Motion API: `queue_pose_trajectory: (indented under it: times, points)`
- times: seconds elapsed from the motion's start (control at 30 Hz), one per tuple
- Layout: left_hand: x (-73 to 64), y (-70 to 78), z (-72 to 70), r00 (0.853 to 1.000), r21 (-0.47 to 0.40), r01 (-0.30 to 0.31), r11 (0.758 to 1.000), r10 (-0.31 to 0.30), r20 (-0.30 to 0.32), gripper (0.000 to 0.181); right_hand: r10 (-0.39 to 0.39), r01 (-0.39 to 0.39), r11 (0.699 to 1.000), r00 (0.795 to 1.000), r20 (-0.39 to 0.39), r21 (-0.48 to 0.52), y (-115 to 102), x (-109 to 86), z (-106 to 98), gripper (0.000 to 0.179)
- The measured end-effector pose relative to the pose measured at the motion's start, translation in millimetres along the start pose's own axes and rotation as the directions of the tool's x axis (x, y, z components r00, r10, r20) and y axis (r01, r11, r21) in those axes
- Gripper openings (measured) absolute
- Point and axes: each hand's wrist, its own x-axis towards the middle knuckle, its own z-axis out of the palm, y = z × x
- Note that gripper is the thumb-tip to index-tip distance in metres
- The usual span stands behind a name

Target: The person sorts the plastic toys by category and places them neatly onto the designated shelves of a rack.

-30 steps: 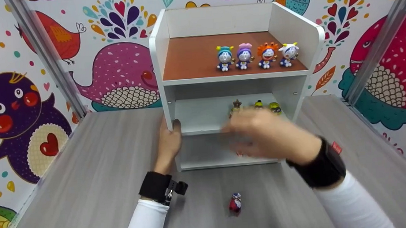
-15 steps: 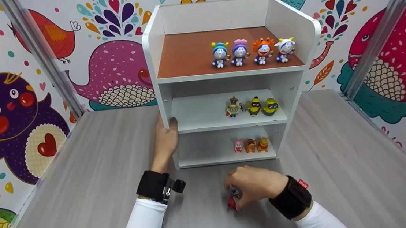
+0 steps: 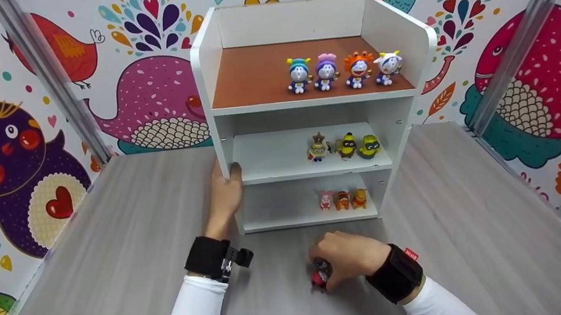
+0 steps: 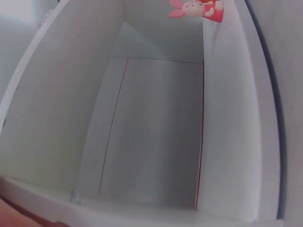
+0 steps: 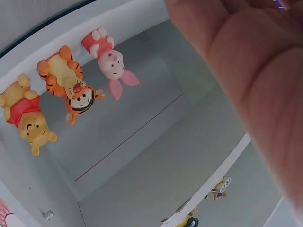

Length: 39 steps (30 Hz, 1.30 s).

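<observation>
My left hand (image 3: 225, 195) grips the left side panel of a white three-level shelf (image 3: 307, 176), thumb on its front edge. Only a bit of that hand (image 4: 14, 216) shows in the left wrist view. On the table before the shelf, my right hand (image 3: 350, 255) pinches a small red and dark blue figurine (image 3: 317, 279), partly hidden by the fingers. The right wrist view shows the palm (image 5: 255, 61), but not the figurine. On the bottom level stand a pink piglet figurine (image 5: 110, 61), a tiger figurine (image 5: 68, 80) and a yellow bear figurine (image 5: 27, 113).
Several blue-and-white figurines in animal hats, one with an orange hat (image 3: 357, 69), line the right of the brown top level. Three yellow figurines, one with a crown (image 3: 317, 147), stand on the middle level. Patterned walls (image 3: 154, 102) enclose the grey table (image 3: 133, 272).
My right hand has come down from in front of the shelf to the figurine on the table and closed its fingers around it. The left hand keeps its grip on the shelf.
</observation>
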Motion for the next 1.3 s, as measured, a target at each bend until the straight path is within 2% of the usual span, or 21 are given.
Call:
queue_pose_trajectory:
  times: [0.3, 0.47, 0.77, 1.0, 1.2, 1.3]
  points:
    - [-1.3, 0.2, 0.5, 1.000, -0.020, 0.012, 1.000, -0.011, 0.010, 0.060, -0.011, 0.011, 0.999, 1.000, 0.009, 0.039, -2.2, 1.3, 5.5, 0.039]
    - [-0.6, -0.6, 1.3, 1.000, -0.022, -0.001, 1.000, 0.001, 0.003, 0.059, -0.050, 0.050, 0.998, 0.999, 0.007, 0.034, -2.0, 2.0, 5.9, 0.027]
    - [0.1, 0.3, 1.1, 1.000, -0.010, -0.005, 1.000, 0.005, -0.005, 0.058, -0.021, 0.021, 1.000, 1.000, -0.018, 0.002, 0.4, 0.8, 2.4, 0.017]
    - [0.9, 0.9, 0.9, 1.000, -0.009, -0.001, 1.000, 0.001, -0.014, 0.058, -0.086, 0.084, 0.996, 0.995, -0.043, -0.038, 2.3, 1.3, -0.3, 0.019]
    - [0.4, 1.3, 1.3, 1.000, -0.020, -0.010, 1.000, 0.010, -0.010, 0.058, -0.125, 0.126, 0.992, 0.990, -0.069, 0.020, 2.9, 2.2, -1.0, 0.022]
    - [-0.1, 1.8, 0.7, 1.000, -0.013, -0.008, 1.000, 0.008, -0.005, 0.059, -0.141, 0.143, 0.990, 0.985, -0.104, 0.015, 3.1, 2.9, -1.3, 0.018]
